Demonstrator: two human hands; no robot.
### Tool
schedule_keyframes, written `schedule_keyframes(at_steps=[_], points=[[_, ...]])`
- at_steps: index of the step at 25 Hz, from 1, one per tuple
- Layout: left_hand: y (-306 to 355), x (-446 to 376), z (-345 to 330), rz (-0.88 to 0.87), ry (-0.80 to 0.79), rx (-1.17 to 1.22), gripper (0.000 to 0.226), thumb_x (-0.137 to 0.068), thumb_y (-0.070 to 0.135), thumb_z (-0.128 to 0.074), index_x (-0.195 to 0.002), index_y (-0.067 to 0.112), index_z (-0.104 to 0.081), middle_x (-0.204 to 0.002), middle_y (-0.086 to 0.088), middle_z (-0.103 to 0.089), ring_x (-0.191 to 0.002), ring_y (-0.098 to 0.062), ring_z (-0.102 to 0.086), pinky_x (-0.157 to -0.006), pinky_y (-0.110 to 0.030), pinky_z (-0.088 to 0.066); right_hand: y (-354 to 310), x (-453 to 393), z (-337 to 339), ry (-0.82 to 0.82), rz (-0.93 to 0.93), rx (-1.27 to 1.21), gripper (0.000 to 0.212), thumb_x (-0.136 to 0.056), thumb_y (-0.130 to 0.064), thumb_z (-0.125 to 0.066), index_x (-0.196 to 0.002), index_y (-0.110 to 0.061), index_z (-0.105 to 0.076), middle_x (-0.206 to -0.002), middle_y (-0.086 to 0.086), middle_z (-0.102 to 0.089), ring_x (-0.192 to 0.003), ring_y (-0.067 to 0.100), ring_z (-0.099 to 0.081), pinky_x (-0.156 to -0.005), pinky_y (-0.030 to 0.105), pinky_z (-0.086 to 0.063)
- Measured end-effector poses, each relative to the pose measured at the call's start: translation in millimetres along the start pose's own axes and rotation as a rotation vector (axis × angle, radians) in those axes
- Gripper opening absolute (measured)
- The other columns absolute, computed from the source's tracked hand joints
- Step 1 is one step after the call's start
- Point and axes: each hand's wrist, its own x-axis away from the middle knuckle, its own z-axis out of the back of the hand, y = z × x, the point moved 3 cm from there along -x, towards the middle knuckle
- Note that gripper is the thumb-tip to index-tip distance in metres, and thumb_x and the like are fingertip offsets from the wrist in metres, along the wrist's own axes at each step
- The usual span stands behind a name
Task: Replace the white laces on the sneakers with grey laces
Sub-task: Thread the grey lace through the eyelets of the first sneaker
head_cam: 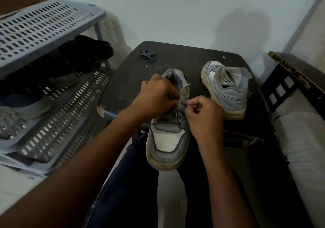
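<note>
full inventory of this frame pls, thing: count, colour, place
sneaker being laced: 1, grey and white, on the person's lap, toe toward camera
second sneaker: 1, grey and white, unlaced, on the table, right
grey lace: 1, partly threaded in the lap sneaker
spare lace: 1, grey, bundled at the table's far edge
table: 1, dark, centre
shoe rack: 1, grey plastic, left
dark shoes: on the rack, count unclear
left hand: holds the eyelet flap
right hand: pinches the lace tip
</note>
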Motion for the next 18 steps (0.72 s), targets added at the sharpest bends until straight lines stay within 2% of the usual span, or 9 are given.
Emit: schedule_keyframes(at_steps=[3, 9, 11, 15, 18], points=[[-1, 1, 0, 0.017, -0.025, 0.025, 0.018, -0.087, 0.030, -0.068, -0.104, 0.026, -0.074, -0.113, 0.003, -0.062, -0.120, -0.021, -0.036, -0.097, -0.042, -0.031, -1, 0, -1, 0.033, -0.009, 0.020, 0.007, -0.080, -0.010, -0.067, -0.083, -0.016, -0.070, -0.081, 0.001, -0.068, -0.071, 0.008, -0.062, -0.062, 0.017, -0.050], [1, 3, 2, 0.035, -0.042, 0.048, 0.019, -0.086, 0.029, -0.069, -0.104, 0.027, -0.073, -0.108, 0.010, -0.056, -0.124, -0.021, -0.033, -0.102, -0.047, -0.033, -7, 2, -1, 0.090, 0.023, 0.037, 0.009, -0.080, -0.008, -0.066, -0.084, -0.016, -0.069, -0.087, 0.004, -0.065, -0.071, 0.006, -0.059, -0.059, 0.004, -0.042], [1, 4, 3, 0.030, -0.042, 0.055, 0.017, -0.086, 0.028, -0.069, -0.103, 0.027, -0.074, -0.103, 0.013, -0.052, -0.124, -0.022, -0.035, -0.103, -0.050, -0.034, -10, 3, -1, 0.097, 0.044, 0.033, 0.009, -0.081, -0.008, -0.066, -0.085, -0.015, -0.070, -0.087, 0.005, -0.065, -0.071, 0.006, -0.057, -0.060, 0.003, -0.042], [1, 3, 3, 0.039, -0.047, 0.056, 0.017, -0.087, 0.026, -0.068, -0.103, 0.025, -0.073, -0.109, 0.007, -0.058, -0.126, -0.024, -0.034, -0.104, -0.051, -0.033, -14, 5, 0, 0.106, 0.083, -0.001, 0.009, -0.085, -0.007, -0.067, -0.088, -0.014, -0.072, -0.090, 0.001, -0.064, -0.071, 0.000, -0.053, -0.067, 0.003, -0.042], [2, 3, 2, 0.028, -0.045, 0.050, 0.017, -0.088, 0.027, -0.068, -0.104, 0.026, -0.074, -0.100, 0.013, -0.051, -0.127, -0.023, -0.033, -0.103, -0.051, -0.034, -15, 5, 0, 0.117, 0.106, -0.033, 0.010, -0.085, -0.007, -0.068, -0.088, -0.015, -0.073, -0.092, 0.000, -0.064, -0.075, 0.002, -0.057, -0.069, 0.005, -0.044]])
